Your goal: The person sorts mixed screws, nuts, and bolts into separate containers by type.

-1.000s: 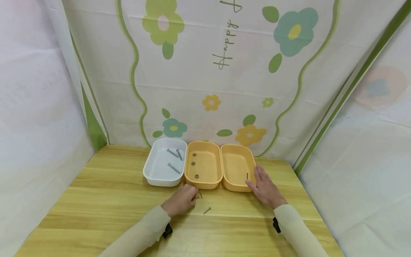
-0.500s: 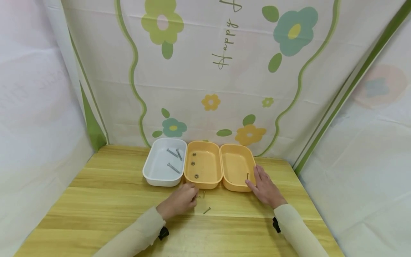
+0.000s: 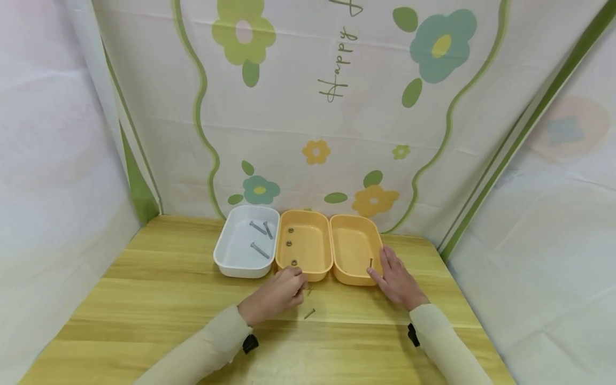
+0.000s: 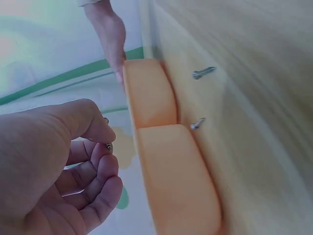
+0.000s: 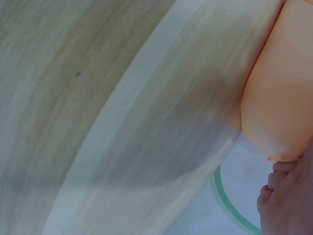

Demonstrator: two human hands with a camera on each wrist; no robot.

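Note:
My left hand (image 3: 276, 297) pinches a small screw (image 4: 109, 146) between thumb and forefinger, its other fingers curled below. It is at the near edge of the middle orange tray (image 3: 317, 277). Under it on the table lies one screw (image 4: 198, 123); another screw (image 3: 309, 314) lies closer to the front. My right hand (image 3: 398, 278) rests with straight fingers along the outer side of the right orange tray (image 3: 356, 280), thumb at the rim. A dark screw (image 3: 370, 263) lies in that tray near the thumb.
A white tray (image 3: 240, 271) with three long bolts (image 3: 260, 250) stands to the left, against the middle tray. Three nuts (image 3: 289, 243) lie in the middle tray. Behind the trays hangs a flowered curtain (image 3: 269, 117); fabric walls close both sides of the wooden table (image 3: 159, 299).
My left hand has lifted and shifted right to the middle tray's near rim, now with a screw between its fingertips. The right hand has stayed on the right tray.

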